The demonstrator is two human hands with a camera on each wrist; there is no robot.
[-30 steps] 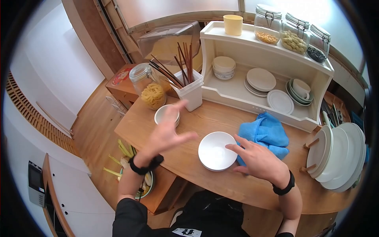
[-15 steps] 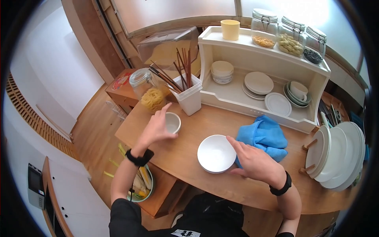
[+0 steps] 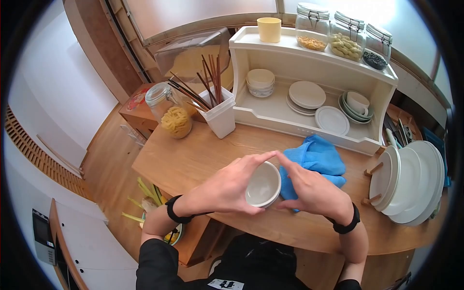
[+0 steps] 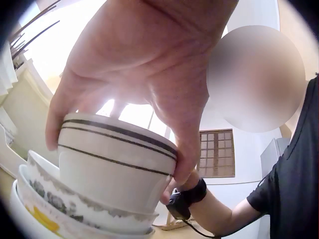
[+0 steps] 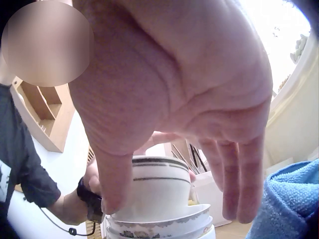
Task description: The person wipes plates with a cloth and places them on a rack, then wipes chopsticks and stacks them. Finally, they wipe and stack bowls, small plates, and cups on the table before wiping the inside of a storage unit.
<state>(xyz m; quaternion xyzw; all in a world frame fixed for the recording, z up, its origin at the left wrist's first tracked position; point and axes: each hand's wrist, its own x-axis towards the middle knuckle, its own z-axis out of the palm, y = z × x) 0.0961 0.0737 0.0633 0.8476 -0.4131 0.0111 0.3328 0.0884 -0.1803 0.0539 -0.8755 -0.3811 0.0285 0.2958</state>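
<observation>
My left hand (image 3: 224, 187) grips a small white bowl (image 3: 264, 186) between thumb and fingers at its rim. Dark stripes circle this striped bowl (image 4: 112, 159) in the left wrist view. Its base sits down inside a stack of wider patterned bowls (image 4: 65, 201), whose outsides show grey and yellow decoration. To the right of the stack my right hand (image 3: 316, 191) is held with its fingers extended, the fingertips of both hands close together beyond the rim. From the right wrist, the fingers (image 5: 231, 184) hang straight beside the bowls and hold nothing. A blue cloth (image 3: 319, 157) lies behind the right hand.
A white shelf unit (image 3: 285, 118) with bowls and plates stands at the back. Left of it are a chopstick holder (image 3: 220, 118) and a pasta jar (image 3: 175, 118). Upright plates (image 3: 411, 181) fill a rack on the right. Glass jars (image 3: 347, 36) line the shelf top.
My left hand reached the small bowl at the left, took hold of it and brought it right onto the bowl stack. The right hand has stayed beside the stack.
</observation>
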